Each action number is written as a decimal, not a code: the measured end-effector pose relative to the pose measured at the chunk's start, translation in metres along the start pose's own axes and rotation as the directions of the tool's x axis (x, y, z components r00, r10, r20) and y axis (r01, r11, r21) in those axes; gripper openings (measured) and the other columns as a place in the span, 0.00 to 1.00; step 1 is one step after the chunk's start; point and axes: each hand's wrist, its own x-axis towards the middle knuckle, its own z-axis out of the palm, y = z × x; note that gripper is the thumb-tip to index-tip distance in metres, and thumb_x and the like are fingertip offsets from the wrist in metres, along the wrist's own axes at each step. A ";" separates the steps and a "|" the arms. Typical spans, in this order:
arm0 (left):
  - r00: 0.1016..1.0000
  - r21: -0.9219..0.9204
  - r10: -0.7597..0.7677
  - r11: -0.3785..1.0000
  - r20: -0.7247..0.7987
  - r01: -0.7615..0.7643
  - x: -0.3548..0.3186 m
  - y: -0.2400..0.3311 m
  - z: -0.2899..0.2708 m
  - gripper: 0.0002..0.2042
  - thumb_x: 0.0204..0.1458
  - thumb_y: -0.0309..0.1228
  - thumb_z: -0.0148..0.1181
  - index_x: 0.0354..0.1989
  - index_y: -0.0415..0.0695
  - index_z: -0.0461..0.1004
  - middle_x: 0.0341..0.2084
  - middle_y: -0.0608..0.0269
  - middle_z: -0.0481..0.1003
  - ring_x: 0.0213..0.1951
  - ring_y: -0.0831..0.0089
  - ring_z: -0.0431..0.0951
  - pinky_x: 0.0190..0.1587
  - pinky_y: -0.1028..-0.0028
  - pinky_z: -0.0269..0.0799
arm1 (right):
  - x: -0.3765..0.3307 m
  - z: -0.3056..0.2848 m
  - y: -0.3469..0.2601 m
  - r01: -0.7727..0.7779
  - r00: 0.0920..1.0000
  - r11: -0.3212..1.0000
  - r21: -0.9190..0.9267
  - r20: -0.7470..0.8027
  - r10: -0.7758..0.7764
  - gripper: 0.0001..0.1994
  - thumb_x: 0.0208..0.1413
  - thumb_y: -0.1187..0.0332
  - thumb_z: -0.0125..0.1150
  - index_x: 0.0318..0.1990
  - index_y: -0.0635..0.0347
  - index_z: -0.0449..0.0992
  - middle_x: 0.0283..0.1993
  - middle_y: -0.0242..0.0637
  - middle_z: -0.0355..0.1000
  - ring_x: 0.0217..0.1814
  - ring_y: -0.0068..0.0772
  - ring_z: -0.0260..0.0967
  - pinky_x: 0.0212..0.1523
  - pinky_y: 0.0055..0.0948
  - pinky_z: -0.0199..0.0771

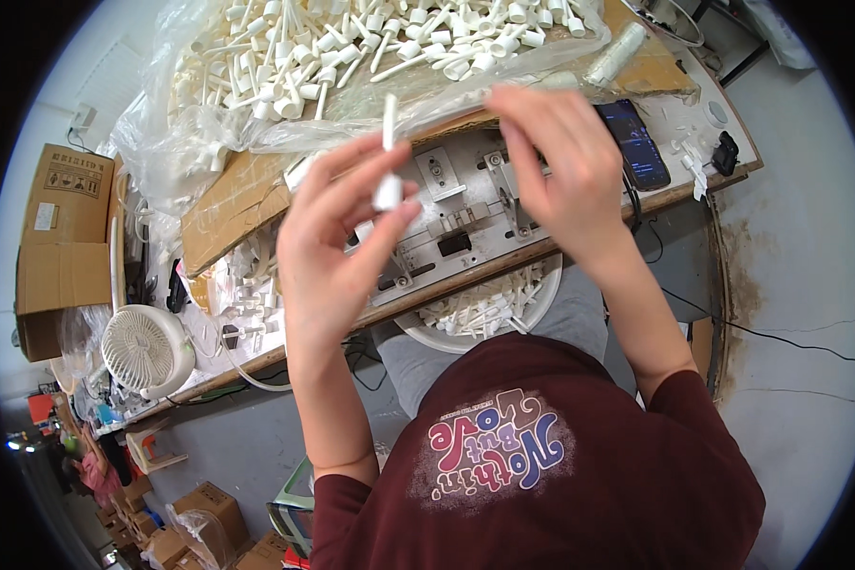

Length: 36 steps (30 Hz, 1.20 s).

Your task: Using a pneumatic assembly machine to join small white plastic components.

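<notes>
Workbench (722,152): metal jig (465,214), cardboard sheet (233,204), phone (636,142), small white fan (142,347), bagged white plastic parts (351,47).

I note one white plastic part (388,157) pinched in my left hand (337,252): a thin straight stem standing nearly upright, ending below in a thicker cylindrical head between thumb and fingertips. It is blurred, so finer detail cannot be told. It sits above the grey metal jig (456,204), in front of the heap of like white parts (351,47).
</notes>
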 end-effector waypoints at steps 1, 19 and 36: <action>0.999 -0.029 -0.016 0.999 0.029 0.017 -0.008 0.001 0.002 0.20 0.49 0.16 0.67 0.53 0.37 0.78 0.50 0.56 0.73 0.44 0.72 0.80 0.44 0.75 0.79 | 0.011 0.005 0.007 -0.004 1.000 0.997 -0.078 0.006 0.005 0.14 0.50 0.79 0.62 0.46 0.58 0.79 0.42 0.38 0.79 0.38 0.40 0.77 0.39 0.36 0.76; 0.993 0.547 0.115 0.831 0.003 -0.098 -0.082 -0.068 0.051 0.20 0.43 0.17 0.71 0.48 0.42 0.81 0.51 0.58 0.75 0.38 0.73 0.80 0.35 0.76 0.80 | 0.051 0.080 0.042 -0.215 0.827 0.969 -0.120 0.506 0.246 0.16 0.52 0.71 0.60 0.50 0.52 0.78 0.46 0.39 0.74 0.46 0.44 0.76 0.47 0.43 0.77; 0.965 0.826 0.242 0.521 0.100 -0.216 -0.075 -0.088 0.062 0.15 0.43 0.28 0.71 0.41 0.42 0.82 0.50 0.63 0.80 0.32 0.67 0.82 0.35 0.73 0.75 | 0.045 0.081 0.025 -0.243 0.913 0.968 0.062 0.353 0.207 0.06 0.49 0.78 0.56 0.35 0.68 0.75 0.37 0.51 0.69 0.41 0.54 0.73 0.43 0.43 0.76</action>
